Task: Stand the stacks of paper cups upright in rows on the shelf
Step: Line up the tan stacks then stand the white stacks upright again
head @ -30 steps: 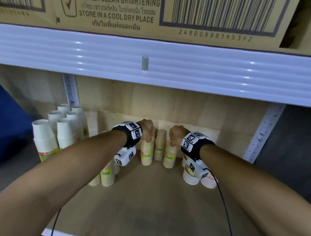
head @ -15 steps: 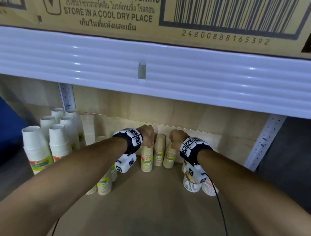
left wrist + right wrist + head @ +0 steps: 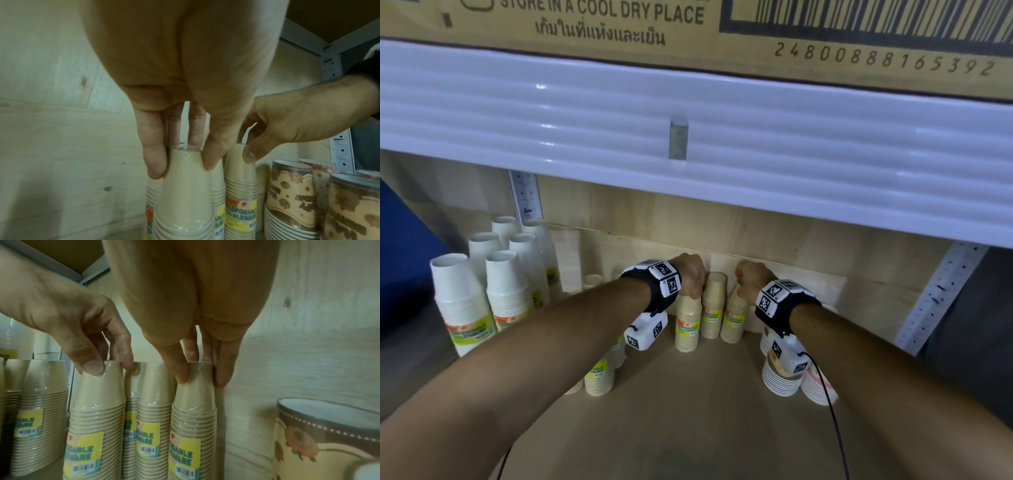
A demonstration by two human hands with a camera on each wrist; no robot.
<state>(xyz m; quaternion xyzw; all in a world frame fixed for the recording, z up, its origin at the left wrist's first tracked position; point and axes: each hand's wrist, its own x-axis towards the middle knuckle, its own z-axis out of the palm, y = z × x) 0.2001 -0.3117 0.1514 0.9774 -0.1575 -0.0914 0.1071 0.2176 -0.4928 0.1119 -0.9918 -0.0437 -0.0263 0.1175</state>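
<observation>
While both arms reach deep under the white shelf lip [image 3: 688, 137], the left hand [image 3: 690, 275] pinches the top of a wrapped tan cup stack [image 3: 688, 322] between thumb and fingers, and the right hand [image 3: 751, 282] pinches the top of another tan stack [image 3: 732, 320] the same way. Both stacks stand upright on the wooden shelf board [image 3: 688, 411], close to the back wall [image 3: 722, 222], with a third tan stack [image 3: 714, 305] upright between them and slightly further back; the three sit nearly touching side by side. In the right wrist view the right-hand stack's far side lies just beside the back panel, with a bare strip of board between it and a patterned cup stack [image 3: 329, 443]. To the left, more tan stacks [image 3: 599, 373] stand near the front, under the left forearm, and white cup stacks [image 3: 508, 291] fill the left end in rows. To the right, patterned stacks [image 3: 780, 377] stand near the perforated upright [image 3: 941, 291]. The middle of the board in front of the held stacks is bare wood out to its front edge. A printed carton [image 3: 688, 27] rests on the shelf above.
</observation>
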